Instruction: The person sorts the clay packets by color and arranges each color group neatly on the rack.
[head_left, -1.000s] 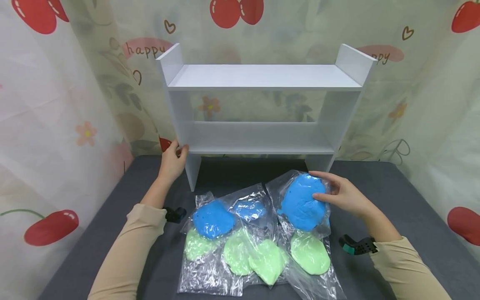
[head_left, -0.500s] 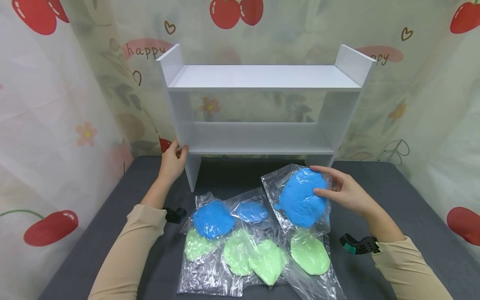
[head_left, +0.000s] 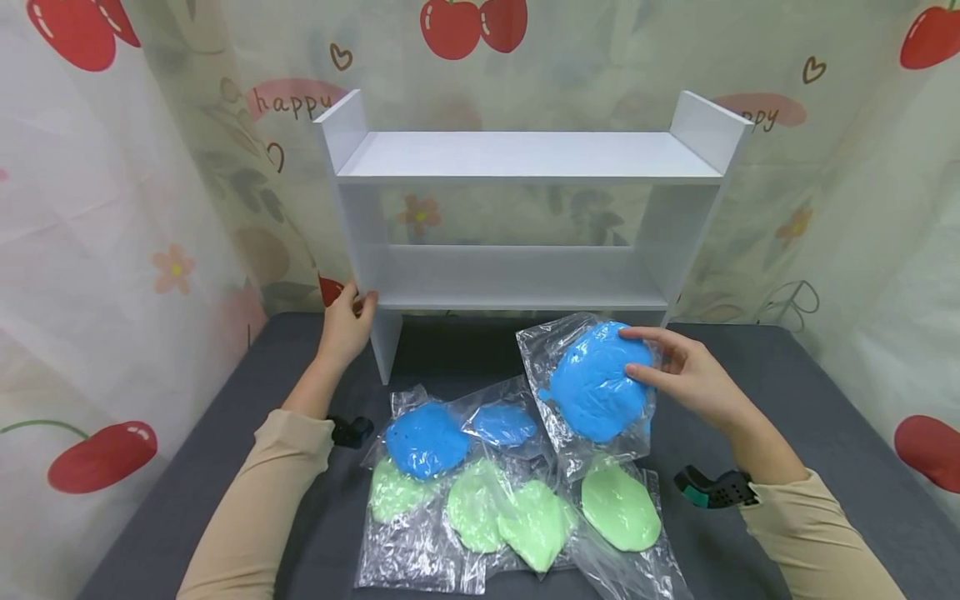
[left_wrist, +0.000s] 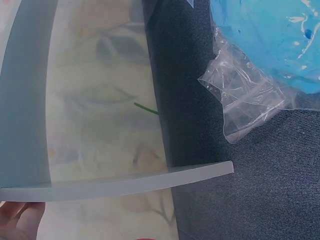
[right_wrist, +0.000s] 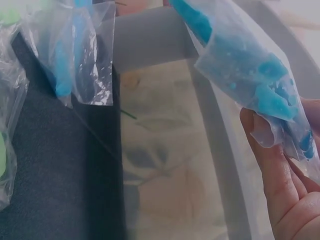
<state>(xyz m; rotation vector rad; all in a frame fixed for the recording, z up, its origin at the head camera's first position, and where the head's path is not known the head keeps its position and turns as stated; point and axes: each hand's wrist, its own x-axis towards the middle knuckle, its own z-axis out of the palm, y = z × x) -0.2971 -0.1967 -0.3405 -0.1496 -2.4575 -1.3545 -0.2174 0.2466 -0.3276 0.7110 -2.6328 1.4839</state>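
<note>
A clear plastic bag of flattened blue putty (head_left: 596, 387) is pinched at its right edge between the thumb and fingers of my right hand (head_left: 693, 379). It is tilted up over the front of the white shelf's lower right. In the right wrist view, the fingers (right_wrist: 277, 172) hold the bag's edge. My left hand (head_left: 347, 321) touches the outer left side of the white shelf (head_left: 525, 289); its fingertips (left_wrist: 22, 215) lie against that side panel in the left wrist view.
On the dark table (head_left: 750, 367), more clear bags lie overlapping in front of the shelf. Some hold blue putty (head_left: 426, 439), others light green putty (head_left: 621, 508). Patterned curtains (head_left: 112, 275) stand close on both sides and behind. A wristband (head_left: 716, 489) sits on my right wrist.
My right hand's bag of blue putty has risen and shifted slightly left, lifting away from the bags below and overlapping the shelf's right leg. The left hand has stayed in place.
</note>
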